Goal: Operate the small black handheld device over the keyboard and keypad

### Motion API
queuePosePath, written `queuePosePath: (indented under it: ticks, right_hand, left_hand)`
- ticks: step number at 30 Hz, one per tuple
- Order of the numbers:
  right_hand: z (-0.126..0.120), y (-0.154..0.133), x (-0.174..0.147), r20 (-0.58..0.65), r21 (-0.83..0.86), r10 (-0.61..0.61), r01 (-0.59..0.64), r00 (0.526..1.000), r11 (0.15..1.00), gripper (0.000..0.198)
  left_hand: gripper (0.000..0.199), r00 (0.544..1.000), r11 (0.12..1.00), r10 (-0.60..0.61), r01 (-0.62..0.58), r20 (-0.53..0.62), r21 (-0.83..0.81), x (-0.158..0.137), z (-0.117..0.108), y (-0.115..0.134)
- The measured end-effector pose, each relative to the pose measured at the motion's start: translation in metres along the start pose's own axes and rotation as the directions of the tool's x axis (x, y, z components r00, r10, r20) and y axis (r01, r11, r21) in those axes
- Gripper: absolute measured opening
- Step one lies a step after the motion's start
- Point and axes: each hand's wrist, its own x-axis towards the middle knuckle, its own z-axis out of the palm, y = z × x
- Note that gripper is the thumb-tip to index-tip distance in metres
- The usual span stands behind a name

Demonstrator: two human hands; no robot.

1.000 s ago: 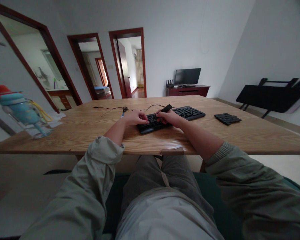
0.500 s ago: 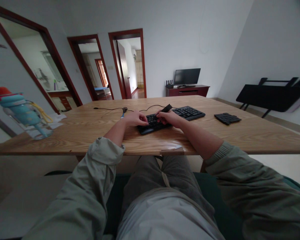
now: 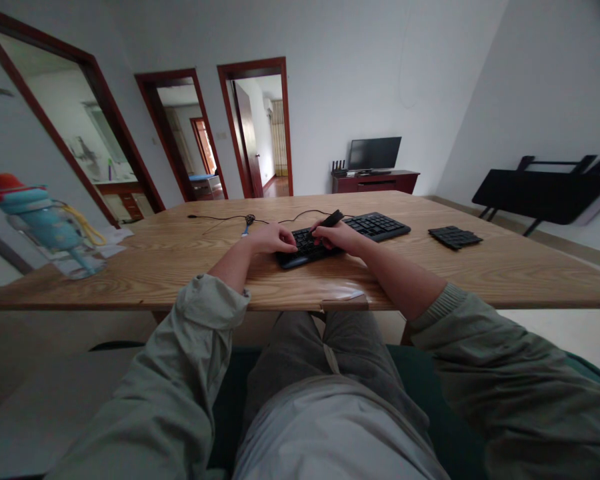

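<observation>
far left of the hands: blue plastic water bottle with a red cap [image 3: 45, 223] on the pale wooden table [image 3: 180, 267]
left hand [image 3: 273, 237]: fingers curled, pressing down the left end of the flat black computer keyboard [image 3: 363, 230]
right hand [image 3: 337, 235]: closed around a slim black tool [image 3: 327, 220], tip among the keys
doing it well: keep the left hand firm; work the tip gently
right of the hands: small black keypad [image 3: 455, 237], well apart

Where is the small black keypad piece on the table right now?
In the head view, the keypad piece lies on the wooden table, off to the right of the black keyboard and apart from it, well clear of both hands.
</observation>
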Motion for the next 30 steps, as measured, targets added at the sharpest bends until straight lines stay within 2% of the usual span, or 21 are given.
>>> queuePosePath:
  ticks: [6,12,20,23,26,30]
  right_hand:
    - [-0.001,-0.001,-0.003,0.046,-0.031,-0.07,0.072,0.996,0.997,0.022]
    - [-0.006,-0.005,0.0,0.146,-0.208,-0.283,0.309,0.948,0.928,0.019]
    - [-0.01,-0.015,-0.003,0.207,-0.237,-0.259,0.306,0.943,0.922,0.025]
    - [-0.005,-0.016,-0.003,0.166,-0.203,-0.245,0.277,0.955,0.939,0.021]
    - [0.006,-0.013,0.005,0.057,-0.087,-0.231,0.235,0.971,0.968,0.01]
    - [0.032,-0.01,0.02,-0.155,0.147,-0.057,0.081,0.986,0.986,0.027]
  left_hand:
    - [0.026,1.0,0.999,0.018,-0.018,0.02,0.035,0.001,-0.001,-0.006]
    - [0.021,1.0,1.0,-0.001,0.001,0.012,0.026,-0.002,0.0,0.004]
    - [0.026,1.0,0.995,-0.005,0.005,0.006,0.102,-0.002,0.002,0.005]
    - [0.025,1.0,0.993,0.001,0.0,-0.014,0.119,-0.001,0.003,0.004]
    - [0.024,1.0,0.993,0.001,0.001,-0.019,0.115,0.001,0.004,0.004]
    - [0.025,1.0,0.989,0.007,-0.005,-0.008,0.146,0.004,0.007,0.001]
